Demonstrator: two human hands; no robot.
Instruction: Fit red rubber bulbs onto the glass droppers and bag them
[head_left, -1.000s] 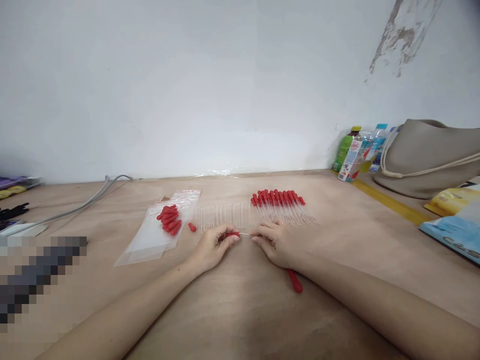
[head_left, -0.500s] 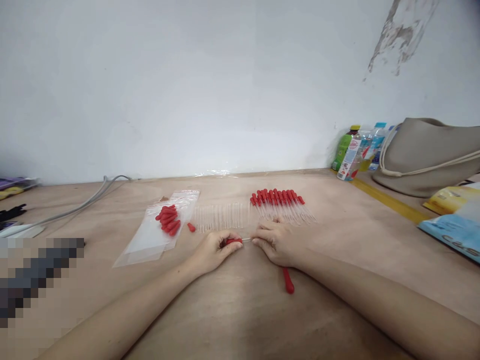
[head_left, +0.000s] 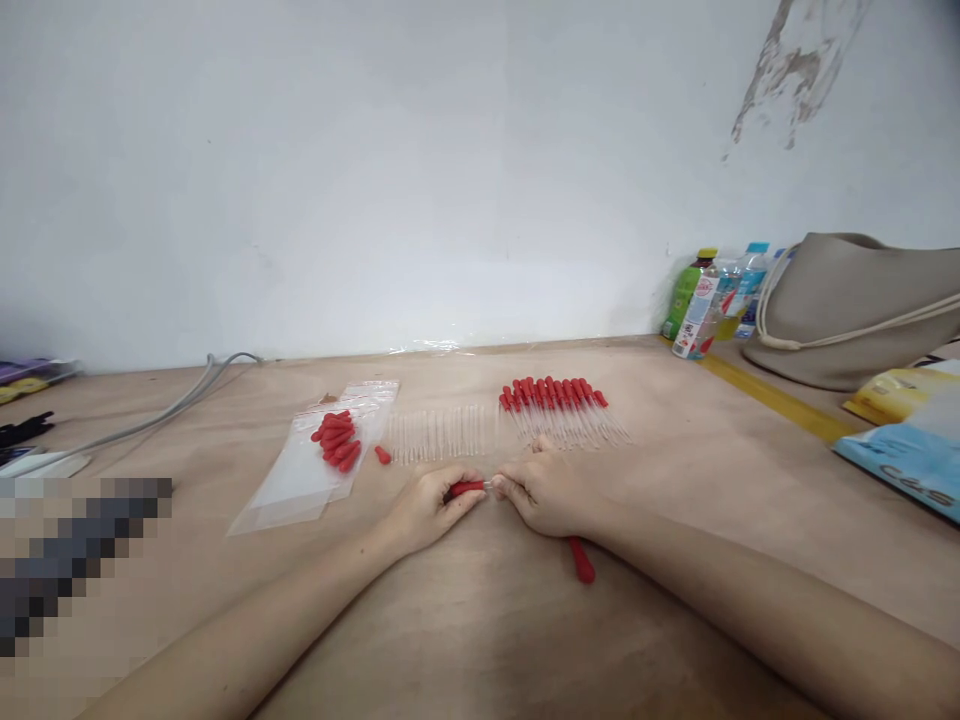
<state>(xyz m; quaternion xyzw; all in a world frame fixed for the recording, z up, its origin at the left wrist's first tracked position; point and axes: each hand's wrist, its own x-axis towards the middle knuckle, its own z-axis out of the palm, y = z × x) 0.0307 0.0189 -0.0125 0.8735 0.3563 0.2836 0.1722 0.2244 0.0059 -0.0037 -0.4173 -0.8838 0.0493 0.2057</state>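
Observation:
My left hand point(head_left: 429, 505) pinches a red rubber bulb point(head_left: 466, 488) at the middle of the wooden table point(head_left: 480, 640). My right hand point(head_left: 541, 491) holds a clear glass tube whose end meets the bulb; most of the tube is hidden in the fingers. Behind my hands lies a row of bare clear tubes point(head_left: 442, 433) and, to its right, a row of droppers with red bulbs fitted point(head_left: 559, 405). Loose red bulbs point(head_left: 337, 438) sit on a clear zip bag point(head_left: 315, 460), with one stray bulb point(head_left: 382, 455) beside it. Another red bulb point(head_left: 581, 560) lies under my right wrist.
Drink bottles point(head_left: 709, 300) stand by the wall at the right, beside a beige bag point(head_left: 855, 310). Yellow and blue packets point(head_left: 907, 430) lie at the right edge. A grey cable point(head_left: 150, 415) runs at the left, near dark items and a blurred patch.
My hands have closed together: the gap between bulb and right fingers has shrunk, so less clear tube shows. Both hands sit slightly nearer to me.

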